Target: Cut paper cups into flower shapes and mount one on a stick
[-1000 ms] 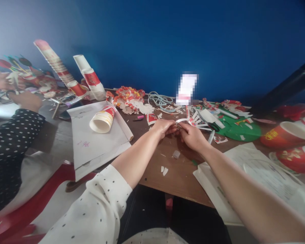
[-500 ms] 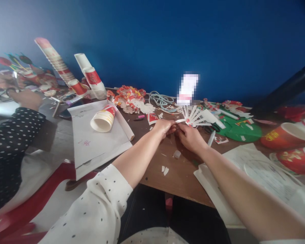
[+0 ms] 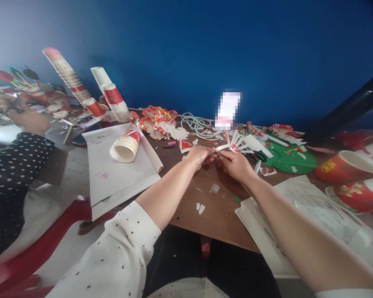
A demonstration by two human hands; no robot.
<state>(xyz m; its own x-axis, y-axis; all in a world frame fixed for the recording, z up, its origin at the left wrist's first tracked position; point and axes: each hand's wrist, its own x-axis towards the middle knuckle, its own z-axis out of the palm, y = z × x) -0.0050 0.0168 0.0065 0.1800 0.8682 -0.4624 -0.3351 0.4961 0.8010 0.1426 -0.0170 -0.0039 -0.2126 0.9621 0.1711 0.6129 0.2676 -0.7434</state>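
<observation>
Over the middle of the table, my left hand and my right hand meet with fingertips pinched together. Between them they grip a white strip of a paper cup cut into many narrow strips. The strips fan out behind my right hand, and the gripped one curves toward my left fingers. My fingers hide its very tip. Below my hands lie small white paper scraps and a little clear piece.
Left of my arm, a stack of paper cups lies on a white sheet. Taller cup stacks lean near the blue wall. Red cups and a green disc are rightward. A co-worker's hands hold scissors at far left.
My right hand has turned slightly, its fingers now nearer my left fingertips along the strip. The fanned strips have shifted a little to the right. The co-worker's hands have moved slightly.
</observation>
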